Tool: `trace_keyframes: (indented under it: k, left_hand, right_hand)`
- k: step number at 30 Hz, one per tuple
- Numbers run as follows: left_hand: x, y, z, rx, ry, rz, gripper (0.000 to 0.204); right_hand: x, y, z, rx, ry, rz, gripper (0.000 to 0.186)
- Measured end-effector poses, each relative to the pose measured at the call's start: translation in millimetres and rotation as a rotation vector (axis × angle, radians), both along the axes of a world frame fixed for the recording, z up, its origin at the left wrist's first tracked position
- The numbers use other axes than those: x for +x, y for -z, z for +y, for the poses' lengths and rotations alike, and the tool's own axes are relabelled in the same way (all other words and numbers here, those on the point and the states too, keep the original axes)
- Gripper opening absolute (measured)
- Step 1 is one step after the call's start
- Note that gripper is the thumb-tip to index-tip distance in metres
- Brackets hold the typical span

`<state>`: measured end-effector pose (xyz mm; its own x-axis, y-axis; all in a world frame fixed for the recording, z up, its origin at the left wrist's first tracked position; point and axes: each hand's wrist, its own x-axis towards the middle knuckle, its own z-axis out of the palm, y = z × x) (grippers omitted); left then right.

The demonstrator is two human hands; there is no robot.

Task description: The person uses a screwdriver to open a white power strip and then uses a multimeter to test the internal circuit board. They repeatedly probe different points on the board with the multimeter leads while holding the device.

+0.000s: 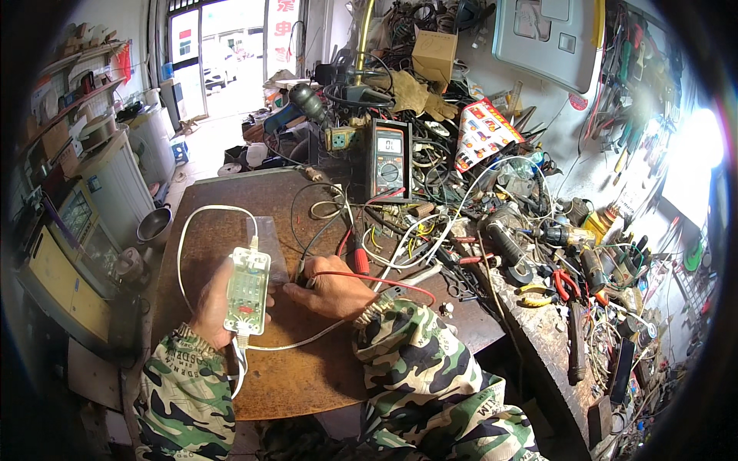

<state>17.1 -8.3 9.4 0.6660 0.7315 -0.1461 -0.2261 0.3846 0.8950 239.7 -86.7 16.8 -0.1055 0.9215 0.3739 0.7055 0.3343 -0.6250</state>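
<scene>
My left hand (209, 307) is closed round a small white rectangular box (248, 296). The box's face looks clear or pale green, with a small red part near its lower end, and a white cable (181, 244) leaves each end. Just right of it, my right hand (334, 292) is closed on multimeter test leads; the fingers partly hide the probe ends. A red lead (384, 277) runs over this hand and a black lead (309, 244) comes down to its fingers. A red handle (359, 257) lies beyond the hand. Farther back, the multimeter (389, 163) stands upright with its display lit.
A brown wooden table (307, 376) lies under my hands. Tangled cables, pliers (566, 284), a drill (565, 233) and other tools crowd the right side. Behind the meter are gloves (419, 96) and a cardboard box (434, 58). A pan (155, 225) sits left of the table.
</scene>
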Motion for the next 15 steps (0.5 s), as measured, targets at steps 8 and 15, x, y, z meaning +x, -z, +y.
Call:
trace_keyframes:
  k: [8,15]
  left_hand:
    - [-0.6,2.6,2.8,-0.018,0.016,-0.009,0.062]
    - [8.1,-4.1,-2.6,-0.029,0.047,0.013,0.059]
  right_hand:
    - [24.4,16.2,24.8,0.012,0.133,0.201,0.02]
    - [186.5,-9.3,76.0,0.194,0.646,0.472,0.018]
